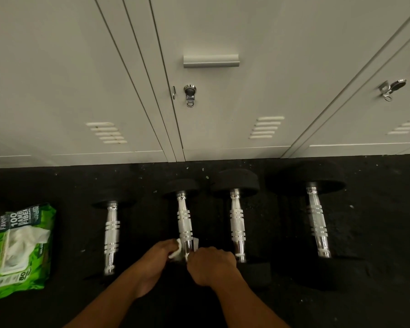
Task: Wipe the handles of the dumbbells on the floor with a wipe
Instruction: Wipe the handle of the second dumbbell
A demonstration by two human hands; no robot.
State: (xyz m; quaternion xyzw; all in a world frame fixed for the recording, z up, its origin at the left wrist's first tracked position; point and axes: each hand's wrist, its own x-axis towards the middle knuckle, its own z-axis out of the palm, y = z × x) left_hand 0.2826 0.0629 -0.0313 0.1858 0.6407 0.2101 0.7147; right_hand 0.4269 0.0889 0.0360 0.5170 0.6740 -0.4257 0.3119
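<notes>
The wipe (176,250) is wrapped around the near end of a dumbbell handle (184,223), the chrome bar that runs straight away from the hands. Both hands are close together and clamped on it. The left hand (155,259) pinches the white fold on the left side of the bar, and the right hand (211,263) has its fingers curled over the wipe's other edge on the right side. Holding it from both sides probably keeps the cloth snug around the round bar, so a slide or twist would clean all the way round. How far the wipe reaches under the bar is hidden.

This dumbbell lies on the floor (57,185) with its handle pointing away from the person, which puts the full length of the bar ahead of the hands. One more dumbbell (111,235) lies to the left of the hands. To their right lie a third dumbbell (237,223) just beside and a larger dumbbell (317,221) further out. All are parallel and untouched, seemingly lined up so each handle can be reached in turn.

Far to the left of the hands sits a green pack of wipes (19,249), lid open with a sheet showing, handy for a fresh one. Beyond the hands stands a row of pale lockers (211,91).
</notes>
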